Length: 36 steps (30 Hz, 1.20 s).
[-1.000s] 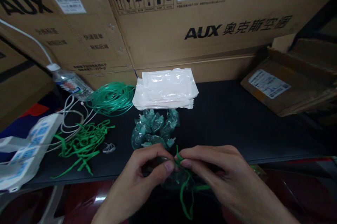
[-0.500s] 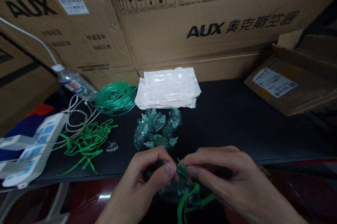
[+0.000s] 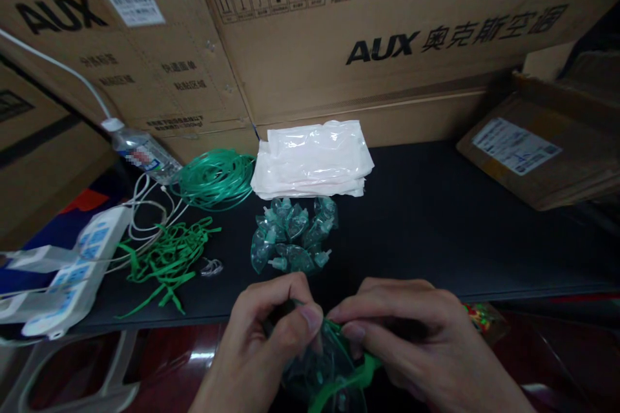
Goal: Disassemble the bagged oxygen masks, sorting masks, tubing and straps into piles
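Observation:
Close to me, below the table's front edge, is a clear green oxygen mask (image 3: 314, 368). My left hand (image 3: 274, 338) is closed on the mask's rim, thumb on top and the other fingers curled around it. Between thumb and index finger, my right hand (image 3: 392, 326) pinches a flat green elastic strap (image 3: 346, 384) at the mask's edge. The strap trails down across the mask. My fingers hide where strap and mask meet. Beyond my hands lie several more small green masks (image 3: 295, 232) in a cluster on the black table.
White sealed packets (image 3: 312, 158) are stacked behind the masks. To the left are coiled green tubing (image 3: 213, 177), a heap of green straps (image 3: 169, 254), thin clear pieces (image 3: 212, 267), a bottle (image 3: 145, 154) and a power strip (image 3: 82, 271). Cardboard boxes (image 3: 290, 64) wall the back; another box (image 3: 527, 148) stands right.
My right fingers have moved slightly and pressed closer to the mask's edge; the strap end that stuck up is now lower. The view has shifted a little.

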Motion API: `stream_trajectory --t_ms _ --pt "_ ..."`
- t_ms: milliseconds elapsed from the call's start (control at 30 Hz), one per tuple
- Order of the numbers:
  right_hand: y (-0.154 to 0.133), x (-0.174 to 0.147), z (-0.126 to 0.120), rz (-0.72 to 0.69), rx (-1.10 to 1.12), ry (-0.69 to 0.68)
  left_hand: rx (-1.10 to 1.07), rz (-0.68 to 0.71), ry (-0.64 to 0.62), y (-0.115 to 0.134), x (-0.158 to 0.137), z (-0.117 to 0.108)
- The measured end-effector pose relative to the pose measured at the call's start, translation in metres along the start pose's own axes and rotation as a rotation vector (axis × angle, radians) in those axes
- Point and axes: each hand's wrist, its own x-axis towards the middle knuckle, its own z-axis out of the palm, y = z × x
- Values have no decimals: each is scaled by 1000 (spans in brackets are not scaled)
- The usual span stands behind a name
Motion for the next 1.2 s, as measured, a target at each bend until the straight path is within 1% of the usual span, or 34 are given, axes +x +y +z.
stream_trajectory --t_ms 100,233,367,467,567,667,767,867,1000,1133,1200 --pt "0 -2 2 35 80 20 -26 21 -11 -1 0 1" --pt "-3 -3 4 -10 127 38 -150 74 -125 -11 3 -1" --pt "-5 -3 5 -70 74 52 -218 164 -187 -23 5 -3" --pt "-8 -4 6 -72 -10 60 -252 202 -219 -26 4 -2" --pt "-8 -5 6 -63 -85 37 -227 221 -187 -22 2 -1" --pt "-6 -6 4 -93 -162 -33 -133 224 -149 -17 0 -1" --pt "-4 -9 1 -132 -227 -83 -58 217 -153 -14 -1 -3" --pt "-5 -11 0 -149 -264 -95 -34 206 -150 -14 -2 -5" --pt "-4 -11 1 -132 -262 -113 -25 158 -118 -16 -5 -8" --pt "-1 -10 -1 -169 -252 -139 30 81 -40 -19 -9 -13" --pt "-2 -10 -1 -176 -278 -143 76 44 -37 -19 -11 -15"
